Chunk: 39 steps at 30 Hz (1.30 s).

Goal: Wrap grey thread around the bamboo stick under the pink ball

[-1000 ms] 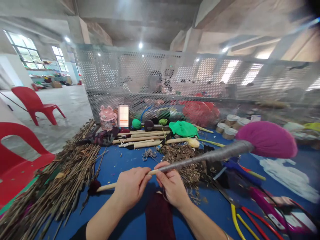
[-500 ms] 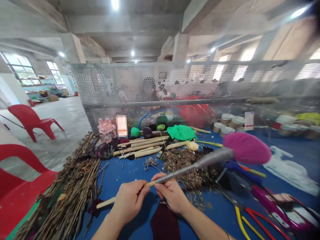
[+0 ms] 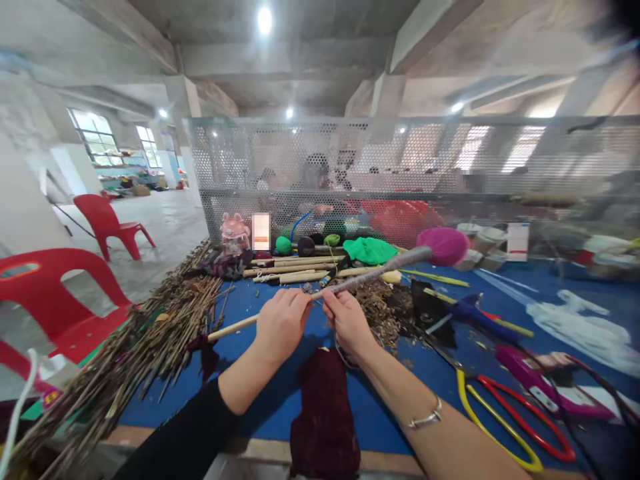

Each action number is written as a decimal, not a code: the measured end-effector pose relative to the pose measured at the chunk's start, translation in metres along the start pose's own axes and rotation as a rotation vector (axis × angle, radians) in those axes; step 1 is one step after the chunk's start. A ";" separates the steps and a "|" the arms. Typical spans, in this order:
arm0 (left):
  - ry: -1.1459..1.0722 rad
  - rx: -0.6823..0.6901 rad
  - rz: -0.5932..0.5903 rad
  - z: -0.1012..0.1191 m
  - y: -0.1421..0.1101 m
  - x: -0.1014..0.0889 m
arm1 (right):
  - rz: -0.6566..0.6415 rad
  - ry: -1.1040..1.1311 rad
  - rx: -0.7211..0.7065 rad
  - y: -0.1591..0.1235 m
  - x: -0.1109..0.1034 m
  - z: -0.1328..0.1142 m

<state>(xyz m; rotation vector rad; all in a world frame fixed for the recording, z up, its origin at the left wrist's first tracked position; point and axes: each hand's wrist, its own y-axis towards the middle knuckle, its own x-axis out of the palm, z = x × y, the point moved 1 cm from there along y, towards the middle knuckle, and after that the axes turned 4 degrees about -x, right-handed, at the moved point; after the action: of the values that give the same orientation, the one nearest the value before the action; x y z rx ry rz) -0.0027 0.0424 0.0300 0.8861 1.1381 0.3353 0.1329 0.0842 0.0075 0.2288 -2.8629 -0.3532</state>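
Nearest, a dark maroon cloth [image 3: 324, 417] lies on the blue worktop [image 3: 260, 400] between the two forearms, with a silver bracelet [image 3: 426, 419] on the right wrist. Just beyond it both hands meet on a long wooden stick [image 3: 235, 327] held above the worktop. The left hand [image 3: 281, 325] is clenched round the bare wood, knuckles up, its forearm in a black sleeve. The right hand [image 3: 349, 319] pinches the stick with fingers [image 3: 331, 300] at the point where grey wrapping [image 3: 373, 273] begins, wrist turned slightly inward. The stick slopes up and away to the right, ending in a magenta padded head [image 3: 443, 245] that hangs over the far clutter. To wrap it well, I judge the left hand should keep the wood from rolling while the right keeps each turn tight against the last. A heap of dry twigs [image 3: 150, 340] lies left; yellow-and-red handled scissors [image 3: 500, 417] lie right. Farther back are bamboo sticks [image 3: 290, 270], a green cloth [image 3: 369, 250] and a perforated metal screen [image 3: 400, 160]
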 end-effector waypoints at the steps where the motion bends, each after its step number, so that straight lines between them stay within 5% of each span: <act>1: -0.003 -0.005 -0.033 0.000 0.005 0.000 | 0.013 -0.009 -0.004 0.002 -0.001 -0.002; 6: -0.130 -0.042 -0.151 -0.004 0.026 -0.006 | -0.110 -0.035 0.024 0.010 -0.012 -0.014; 11: -0.225 -0.068 -0.310 0.001 0.017 -0.004 | -0.156 0.099 0.030 0.002 -0.019 -0.015; 21: -0.217 -0.026 0.038 0.005 -0.008 0.003 | -0.096 0.003 0.005 -0.018 -0.011 -0.020; 31: -0.264 -0.035 -0.097 -0.004 -0.011 -0.011 | -0.313 0.019 0.027 -0.024 -0.017 -0.025; 39: -0.092 -0.060 -0.269 0.007 -0.010 -0.010 | -0.306 -0.096 0.055 -0.019 -0.009 -0.010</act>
<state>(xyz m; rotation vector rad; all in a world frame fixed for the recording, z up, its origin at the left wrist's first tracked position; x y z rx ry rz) -0.0024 0.0266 0.0293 0.6788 1.1399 0.1061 0.1465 0.0653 0.0099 0.6826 -2.9339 -0.3497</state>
